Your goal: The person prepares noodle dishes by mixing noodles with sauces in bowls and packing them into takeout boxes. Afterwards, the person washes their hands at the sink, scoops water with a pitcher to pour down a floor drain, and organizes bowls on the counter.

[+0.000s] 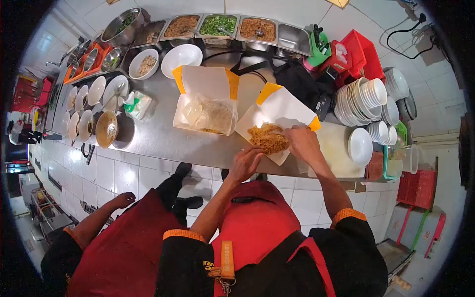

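Observation:
An open takeaway box [284,105], white inside with yellow side flaps, holds brown noodles [267,139] at the front of the steel counter. My left hand [246,162] is at the box's near left edge, fingers bent and pressed together against it. Over the right side of the same box is my right hand [303,142], its fingers closed beside the noodles; whatever they hold is hidden. A faint translucent patch shows near those fingertips. Just left stands a second open takeaway box [204,94], with clear plastic packets over its food.
Steel food trays [216,25] line the back. Bowls [106,129] crowd the left; stacked plates [352,104] stand right. A white cutting board [332,148] lies beside my right hand. A co-worker in a red apron [126,245] stands close on my left.

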`<move>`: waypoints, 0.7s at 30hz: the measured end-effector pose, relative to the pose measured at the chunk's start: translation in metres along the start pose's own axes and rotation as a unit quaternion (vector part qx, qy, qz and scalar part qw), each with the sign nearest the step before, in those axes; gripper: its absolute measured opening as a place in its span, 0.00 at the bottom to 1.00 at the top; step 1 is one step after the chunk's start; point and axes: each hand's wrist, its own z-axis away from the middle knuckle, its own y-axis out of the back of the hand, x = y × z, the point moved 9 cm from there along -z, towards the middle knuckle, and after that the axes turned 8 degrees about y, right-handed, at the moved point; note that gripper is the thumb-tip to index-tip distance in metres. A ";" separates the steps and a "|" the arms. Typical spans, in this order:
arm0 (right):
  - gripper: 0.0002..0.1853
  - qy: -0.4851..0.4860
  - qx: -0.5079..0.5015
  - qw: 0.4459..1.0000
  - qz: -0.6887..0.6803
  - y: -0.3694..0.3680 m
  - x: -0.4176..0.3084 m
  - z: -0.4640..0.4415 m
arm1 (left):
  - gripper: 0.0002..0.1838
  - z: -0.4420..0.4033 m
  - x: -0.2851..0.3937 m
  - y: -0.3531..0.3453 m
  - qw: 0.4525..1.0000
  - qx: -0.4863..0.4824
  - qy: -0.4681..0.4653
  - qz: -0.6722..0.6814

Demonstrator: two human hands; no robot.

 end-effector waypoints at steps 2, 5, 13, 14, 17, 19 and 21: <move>0.16 0.003 -0.063 0.998 0.013 -0.015 0.002 -0.008 | 0.11 0.005 0.004 -0.007 1.000 -0.009 0.007 0.016; 0.15 0.040 0.052 0.996 0.063 0.001 -0.011 -0.025 | 0.10 0.009 0.006 -0.022 0.998 -0.057 0.020 0.001; 0.20 -0.037 0.000 0.998 0.047 -0.013 -0.004 0.029 | 0.09 0.012 0.008 -0.018 0.999 -0.011 0.021 0.034; 0.20 -0.041 -0.006 0.998 0.047 -0.013 -0.008 0.038 | 0.09 0.016 0.007 -0.021 0.999 -0.015 0.025 0.039; 0.22 -0.050 0.161 0.986 0.010 0.037 -0.009 0.055 | 0.09 0.015 0.003 -0.020 0.998 0.010 0.029 0.049; 0.21 -0.052 0.139 0.989 0.003 0.042 -0.012 0.064 | 0.10 0.014 0.002 -0.022 0.998 0.007 0.018 0.051; 0.21 -0.057 0.120 0.991 -0.004 0.030 -0.010 0.063 | 0.11 0.011 0.002 -0.022 0.999 0.002 0.011 0.053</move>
